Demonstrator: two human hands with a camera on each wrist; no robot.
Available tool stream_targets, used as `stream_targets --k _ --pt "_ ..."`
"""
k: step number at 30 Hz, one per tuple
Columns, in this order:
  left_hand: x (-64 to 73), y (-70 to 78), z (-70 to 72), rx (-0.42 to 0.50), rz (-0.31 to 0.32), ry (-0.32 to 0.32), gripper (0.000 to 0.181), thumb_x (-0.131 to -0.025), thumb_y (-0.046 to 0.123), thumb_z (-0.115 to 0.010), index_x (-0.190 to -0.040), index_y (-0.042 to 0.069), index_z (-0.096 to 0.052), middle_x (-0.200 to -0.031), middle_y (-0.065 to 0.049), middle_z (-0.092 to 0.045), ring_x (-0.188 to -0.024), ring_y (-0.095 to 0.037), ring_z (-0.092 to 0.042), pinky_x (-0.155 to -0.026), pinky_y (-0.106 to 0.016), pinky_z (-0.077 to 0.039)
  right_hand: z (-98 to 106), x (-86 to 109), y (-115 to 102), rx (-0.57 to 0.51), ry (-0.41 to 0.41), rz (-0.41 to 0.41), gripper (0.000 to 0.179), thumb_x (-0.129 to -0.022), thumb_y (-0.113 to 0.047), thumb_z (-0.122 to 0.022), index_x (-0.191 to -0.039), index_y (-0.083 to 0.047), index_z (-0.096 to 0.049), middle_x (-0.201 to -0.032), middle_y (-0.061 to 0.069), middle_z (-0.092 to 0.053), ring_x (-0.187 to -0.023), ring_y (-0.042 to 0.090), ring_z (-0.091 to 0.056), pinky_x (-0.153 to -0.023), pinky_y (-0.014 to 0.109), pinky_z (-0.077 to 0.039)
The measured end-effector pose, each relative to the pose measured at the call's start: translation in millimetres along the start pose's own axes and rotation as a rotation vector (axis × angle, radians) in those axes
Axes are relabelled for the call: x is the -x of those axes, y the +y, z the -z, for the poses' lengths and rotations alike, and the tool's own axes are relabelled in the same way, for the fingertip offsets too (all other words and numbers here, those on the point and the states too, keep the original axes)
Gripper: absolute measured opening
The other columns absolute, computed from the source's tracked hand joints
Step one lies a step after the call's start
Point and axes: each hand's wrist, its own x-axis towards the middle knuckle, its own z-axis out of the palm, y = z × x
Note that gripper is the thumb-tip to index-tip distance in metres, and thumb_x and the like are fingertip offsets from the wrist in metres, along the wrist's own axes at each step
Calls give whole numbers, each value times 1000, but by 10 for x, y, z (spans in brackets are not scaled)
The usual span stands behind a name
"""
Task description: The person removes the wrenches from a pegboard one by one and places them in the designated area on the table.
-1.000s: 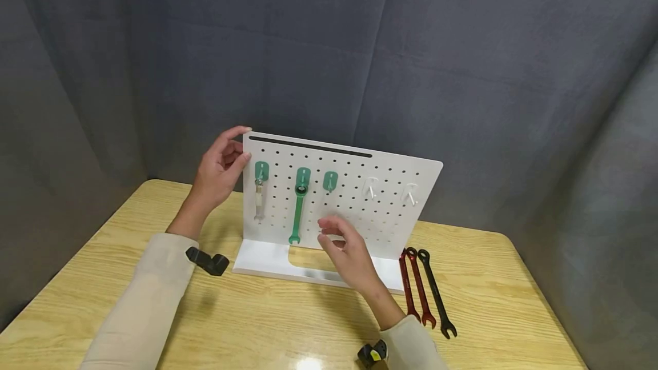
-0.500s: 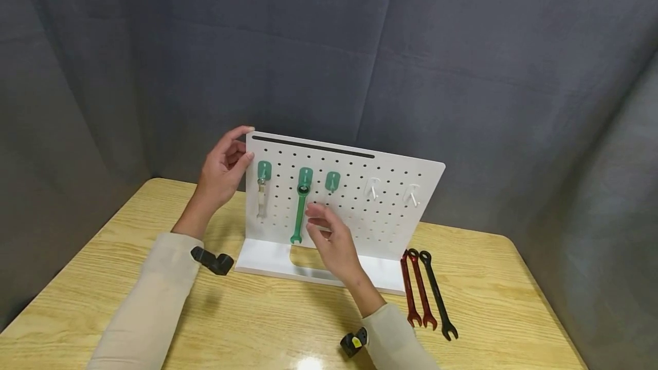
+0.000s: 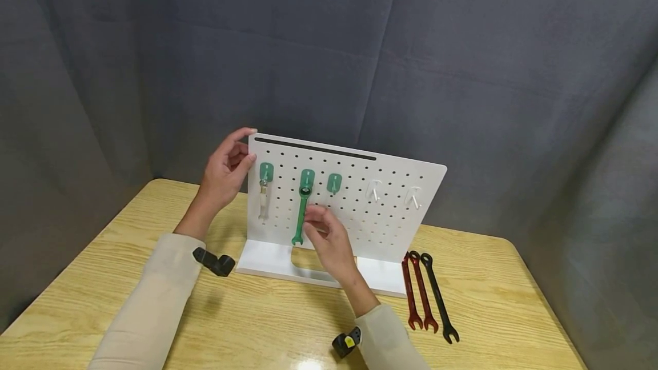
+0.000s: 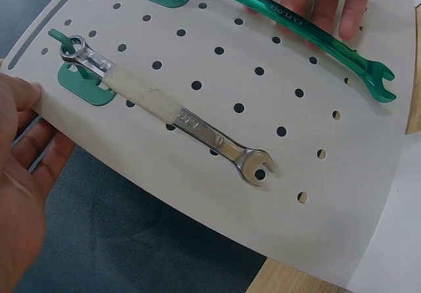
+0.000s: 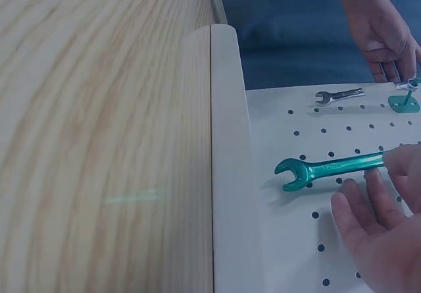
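My left hand [image 3: 224, 169] grips the left edge of a white pegboard [image 3: 354, 164], thumb in front and other fingers behind. From a green hook [image 4: 85, 85] near that edge hangs a silver wrench [image 4: 154, 102] with a pale band round its shaft. A green wrench [image 3: 301, 216] hangs by its ring end on the second green hook [image 3: 307, 177]. My right hand [image 3: 331, 242] is right beside its shaft, fingers loosely bent. In the left wrist view some fingertips lie partly behind the green wrench [image 4: 302, 26]; whether they touch it I cannot tell.
A third green hook [image 3: 334, 183] and two white hooks [image 3: 374, 190] on the board carry nothing. Right of the board's base, two red wrenches [image 3: 422, 296] and a black wrench [image 3: 439, 300] lie on the wooden table [image 3: 247, 324]. Grey curtain [image 3: 329, 44] hangs behind.
My right hand has moved left across the board, from apart to right beside the green wrench's shaft. The left hand keeps hold of the board's edge. The view has shifted slightly.
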Motion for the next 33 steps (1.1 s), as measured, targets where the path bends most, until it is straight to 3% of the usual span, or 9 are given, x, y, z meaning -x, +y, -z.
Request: stream_targets --k 8,12,17,27,33 --pt "-9 -2 -28 3 -6 0 48 -102 -4 -60 -147 10 -53 -101 -20 -61 -87 -26 -57 -75 -22 -44 -18 7 -14 13 -45 -25 19 -99 -12 -71 -117 -7 -68 -110 7 -66 -100 23 -66 -86 32 -53" --pt "-12 12 -46 -7 -4 4 46 -102 -7 -57 -146 6 -51 -101 -24 -59 -86 -30 -56 -75 -22 -44 -27 18 -24 10 -68 -46 16 -99 -13 -70 -114 -6 -68 -105 6 -66 -95 28 -67 -85 40 -55" --pt "-15 16 -46 -12 -8 -1 47 -102 -7 -57 -147 6 -51 -101 -24 -59 -86 -29 -55 -75 -23 -43 -29 23 -23 -113 -77 -88 13 -100 -4 -66 -112 1 -67 -104 12 -64 -92 38 -67 -85 54 -55" --pt "-14 5 -4 -18 -6 -15 49 -103 -1 -61 -149 14 -51 -102 -17 -61 -88 -26 -57 -76 -24 -44 -20 59 -72 -161 -97 -120 13 -100 -2 -63 -112 5 -66 -105 13 -61 -89 26 -66 -81 54 -57" --pt "-14 59 -22 -42 -12 -11 47 -103 -4 -58 -148 9 -50 -101 -21 -60 -86 -24 -56 -74 -24 -42 -6 89 -138 -184 -103 -122 13 -100 -1 -63 -111 5 -65 -103 13 -61 -85 21 -66 -76 48 -59"
